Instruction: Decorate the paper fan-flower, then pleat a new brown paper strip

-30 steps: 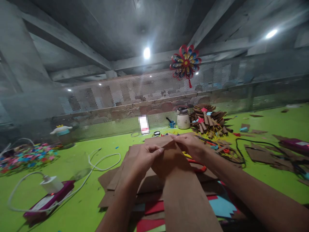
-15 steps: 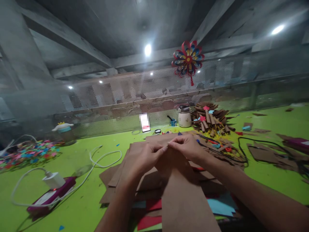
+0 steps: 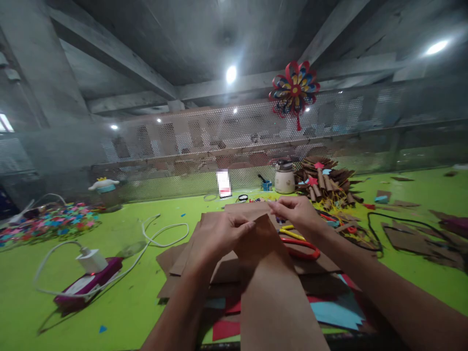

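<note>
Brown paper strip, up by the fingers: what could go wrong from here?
The left hand pinches the brown paper strip near its top; I cannot tell whether the right hand grips it too, so it might slip or crease.
The red-handled tool lies close to that right hand, which could knock it.
The brown sheets are stacked unevenly and may slide if brushed.

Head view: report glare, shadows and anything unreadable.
In the head view, the central ceiling lamp throws a hazy halo; in the head view, shadow darkens the upper part of the brown strip in the left hand; also in the head view, the upright white screen is pixelated, its content unreadable.
</note>
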Tool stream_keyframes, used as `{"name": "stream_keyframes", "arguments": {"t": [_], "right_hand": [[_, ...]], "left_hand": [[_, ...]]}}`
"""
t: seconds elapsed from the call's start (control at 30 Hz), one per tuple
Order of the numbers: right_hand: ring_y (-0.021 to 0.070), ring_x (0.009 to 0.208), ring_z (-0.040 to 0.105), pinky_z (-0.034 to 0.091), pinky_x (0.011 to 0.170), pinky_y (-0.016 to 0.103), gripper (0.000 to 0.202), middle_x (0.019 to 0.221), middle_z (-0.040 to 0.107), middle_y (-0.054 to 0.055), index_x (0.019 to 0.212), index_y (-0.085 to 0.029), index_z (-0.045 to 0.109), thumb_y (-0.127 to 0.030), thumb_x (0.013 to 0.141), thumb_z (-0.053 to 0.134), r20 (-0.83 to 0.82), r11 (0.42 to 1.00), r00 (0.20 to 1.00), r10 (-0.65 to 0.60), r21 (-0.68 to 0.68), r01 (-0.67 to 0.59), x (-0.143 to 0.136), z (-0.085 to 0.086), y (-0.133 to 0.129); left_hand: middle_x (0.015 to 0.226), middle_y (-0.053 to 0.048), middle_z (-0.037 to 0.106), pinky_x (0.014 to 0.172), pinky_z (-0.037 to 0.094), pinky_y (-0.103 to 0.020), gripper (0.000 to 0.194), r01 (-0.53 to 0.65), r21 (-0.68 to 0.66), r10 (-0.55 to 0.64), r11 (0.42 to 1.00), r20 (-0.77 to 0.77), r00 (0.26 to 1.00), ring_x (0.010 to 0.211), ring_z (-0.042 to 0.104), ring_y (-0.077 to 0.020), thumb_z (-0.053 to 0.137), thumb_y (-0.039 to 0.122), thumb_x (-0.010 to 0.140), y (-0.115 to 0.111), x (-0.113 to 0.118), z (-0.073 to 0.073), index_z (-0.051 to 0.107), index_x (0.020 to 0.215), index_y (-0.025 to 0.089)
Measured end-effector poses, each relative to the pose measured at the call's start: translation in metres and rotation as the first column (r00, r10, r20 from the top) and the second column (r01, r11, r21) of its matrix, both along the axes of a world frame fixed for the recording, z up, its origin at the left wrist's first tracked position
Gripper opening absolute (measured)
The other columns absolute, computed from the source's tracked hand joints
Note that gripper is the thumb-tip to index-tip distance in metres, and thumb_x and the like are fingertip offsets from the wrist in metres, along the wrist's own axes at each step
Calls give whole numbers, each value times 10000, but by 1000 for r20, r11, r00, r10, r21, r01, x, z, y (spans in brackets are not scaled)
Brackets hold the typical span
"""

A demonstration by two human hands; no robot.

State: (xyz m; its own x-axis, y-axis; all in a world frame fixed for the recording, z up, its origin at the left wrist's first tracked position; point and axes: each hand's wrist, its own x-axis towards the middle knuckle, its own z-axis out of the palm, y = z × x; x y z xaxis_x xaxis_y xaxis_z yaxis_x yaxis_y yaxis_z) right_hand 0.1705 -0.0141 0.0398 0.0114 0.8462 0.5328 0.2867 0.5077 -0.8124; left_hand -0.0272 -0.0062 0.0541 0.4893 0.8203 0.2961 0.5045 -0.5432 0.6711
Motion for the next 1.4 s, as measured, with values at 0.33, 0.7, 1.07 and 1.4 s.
{"name": "stream_keyframes", "arguments": {"t": [0.33,0.7,1.07,1.4], "right_hand": [[106,479,394,310,480,241,483,491,470,-4,573,-130,622,-544,781,482,57,996,996,-68,-59,71,-3,-1,-2],[124,541,446,339,534,254,401,538,528,15,573,-121,630,-439,778,499,178,994,979,-102,-30,110,-6,1,-9],[120,584,472,359,557,252,296,607,589,21,632,-134,673,-429,644,672,-78,976,995,61,-204,-76,-8,-3,-9],[126,673,521,383,627,256,289,734,631,30,775,-135,696,-386,633,713,-68,962,976,207,-168,-215,-3,0,-9]], "left_hand": [[903,-55,716,695,453,-276,223,21,0,-21,1000,88,996,813,616,-188,570,297,781,-7,7,5,719,907,191],[893,-56,719,685,460,-275,198,-13,-67,22,998,145,989,824,629,-193,582,308,786,-8,8,3,730,871,208],[917,-45,716,695,460,-291,201,-15,-21,17,1000,83,996,860,603,-214,607,332,762,-16,10,11,730,894,244],[796,-56,702,628,434,-250,291,-6,14,5,1000,49,999,740,589,-171,542,381,800,-12,6,6,723,895,174]]}}
